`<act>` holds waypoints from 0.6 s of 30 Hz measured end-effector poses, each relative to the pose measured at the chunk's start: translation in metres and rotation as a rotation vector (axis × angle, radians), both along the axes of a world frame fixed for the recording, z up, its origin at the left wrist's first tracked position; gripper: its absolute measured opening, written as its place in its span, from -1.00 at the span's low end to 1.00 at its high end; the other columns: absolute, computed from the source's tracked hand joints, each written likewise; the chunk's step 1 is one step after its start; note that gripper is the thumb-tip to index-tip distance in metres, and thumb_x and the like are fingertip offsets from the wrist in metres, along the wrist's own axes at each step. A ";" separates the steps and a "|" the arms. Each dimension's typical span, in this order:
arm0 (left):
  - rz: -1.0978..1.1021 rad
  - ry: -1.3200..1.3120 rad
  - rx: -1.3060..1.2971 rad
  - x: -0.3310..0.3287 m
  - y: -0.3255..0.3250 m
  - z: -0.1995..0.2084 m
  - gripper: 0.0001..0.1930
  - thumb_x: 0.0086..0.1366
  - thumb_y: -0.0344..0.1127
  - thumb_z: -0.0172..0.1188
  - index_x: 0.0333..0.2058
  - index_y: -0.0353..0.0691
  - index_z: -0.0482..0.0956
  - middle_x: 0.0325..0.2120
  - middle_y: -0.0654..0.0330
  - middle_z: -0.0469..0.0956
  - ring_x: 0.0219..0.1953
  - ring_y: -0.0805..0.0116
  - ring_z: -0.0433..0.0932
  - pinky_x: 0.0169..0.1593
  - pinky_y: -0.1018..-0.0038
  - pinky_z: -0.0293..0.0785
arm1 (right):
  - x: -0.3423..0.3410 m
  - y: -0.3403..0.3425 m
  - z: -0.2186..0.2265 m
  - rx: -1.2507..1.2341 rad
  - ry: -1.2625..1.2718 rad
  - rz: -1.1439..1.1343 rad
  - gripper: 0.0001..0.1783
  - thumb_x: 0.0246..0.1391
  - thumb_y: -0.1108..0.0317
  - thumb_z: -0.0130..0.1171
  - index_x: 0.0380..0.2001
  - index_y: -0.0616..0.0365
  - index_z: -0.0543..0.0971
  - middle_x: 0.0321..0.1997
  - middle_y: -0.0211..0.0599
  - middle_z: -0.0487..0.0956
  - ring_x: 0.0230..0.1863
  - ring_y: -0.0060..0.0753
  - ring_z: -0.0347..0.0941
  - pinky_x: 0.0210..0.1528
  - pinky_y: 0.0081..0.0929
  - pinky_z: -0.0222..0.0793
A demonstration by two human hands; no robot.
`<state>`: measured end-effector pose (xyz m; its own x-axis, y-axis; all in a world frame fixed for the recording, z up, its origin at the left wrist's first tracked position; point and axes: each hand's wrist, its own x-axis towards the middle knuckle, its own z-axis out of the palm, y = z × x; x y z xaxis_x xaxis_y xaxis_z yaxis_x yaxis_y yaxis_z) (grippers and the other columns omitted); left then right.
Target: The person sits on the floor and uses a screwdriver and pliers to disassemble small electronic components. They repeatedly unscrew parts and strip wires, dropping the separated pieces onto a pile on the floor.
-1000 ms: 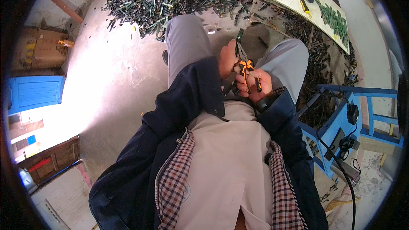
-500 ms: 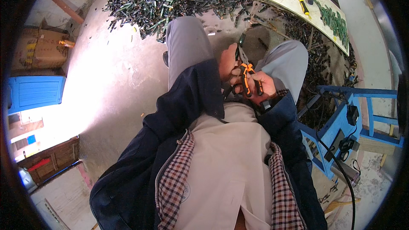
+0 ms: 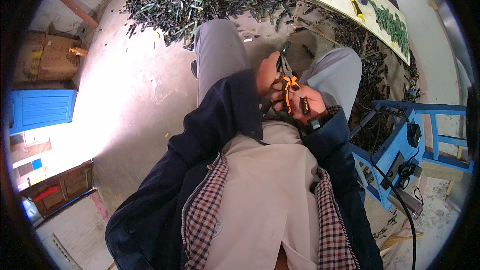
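Pliers (image 3: 288, 82) in the right hand (image 3: 311, 101) have spread; a carton (image 3: 57, 65) bears print.

**Harsh Glare at Left, Black Rim All Round**

The floor (image 3: 130, 95) is washed nearly white on the left, beside the blue panel (image 3: 42, 110), where strong light is admitted. Lower down it is dimmed by a soft-edged shadow, and between the grey trouser legs (image 3: 220, 45) it is shaded too. The pale wall (image 3: 442, 60) at right is bowed by the fisheye lens. The pliers (image 3: 287, 92) may be slightly blurred; they are shown too small to judge.
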<state>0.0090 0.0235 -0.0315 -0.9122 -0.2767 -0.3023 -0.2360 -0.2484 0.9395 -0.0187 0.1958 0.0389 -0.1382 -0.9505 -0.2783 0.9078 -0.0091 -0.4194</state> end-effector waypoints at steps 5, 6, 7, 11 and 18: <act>0.070 -0.290 0.419 0.002 0.007 0.032 -0.65 0.30 -0.03 -0.18 -0.11 -0.10 0.40 -0.34 0.24 0.45 -0.36 0.39 0.48 -0.34 0.48 0.41 | 0.007 -0.005 0.000 0.053 0.122 -0.192 -0.39 -0.04 0.32 0.09 0.11 0.27 0.25 -0.11 -0.10 0.49 -0.18 -0.18 0.49 -0.22 -0.40 0.47; 0.060 -0.274 0.426 0.002 0.007 0.031 -0.64 0.29 -0.02 -0.17 -0.10 -0.10 0.39 -0.33 0.24 0.44 -0.36 0.38 0.49 -0.34 0.48 0.42 | 0.007 -0.003 -0.003 0.049 0.116 -0.179 -0.39 -0.06 0.32 0.11 0.10 0.27 0.26 -0.12 -0.13 0.49 -0.18 -0.21 0.49 -0.21 -0.41 0.46; 0.049 -0.257 0.434 0.002 0.006 0.030 -0.64 0.29 -0.01 -0.16 -0.09 -0.09 0.38 -0.31 0.24 0.44 -0.35 0.38 0.49 -0.34 0.48 0.42 | 0.008 0.000 -0.006 0.045 0.110 -0.166 -0.38 -0.07 0.32 0.13 0.09 0.26 0.27 -0.13 -0.17 0.49 -0.19 -0.23 0.49 -0.20 -0.42 0.45; 0.031 -0.214 0.424 0.001 0.006 0.014 -0.61 0.26 0.04 -0.13 -0.12 -0.08 0.40 -0.35 0.22 0.44 -0.36 0.36 0.50 -0.36 0.48 0.42 | 0.003 0.004 0.004 0.016 0.078 -0.069 -0.35 -0.15 0.30 0.17 0.08 0.24 0.29 -0.15 -0.20 0.50 -0.21 -0.26 0.48 -0.23 -0.46 0.42; 0.029 -0.259 0.551 -0.001 0.004 0.011 -0.64 0.27 0.03 -0.13 -0.32 -0.15 0.44 -0.46 0.21 0.45 -0.43 0.31 0.49 -0.38 0.43 0.43 | 0.005 0.003 0.003 -0.034 -0.091 -0.123 -0.36 -0.16 0.32 -0.02 0.11 0.22 0.28 -0.09 -0.11 0.48 -0.20 -0.14 0.48 -0.53 -0.47 0.41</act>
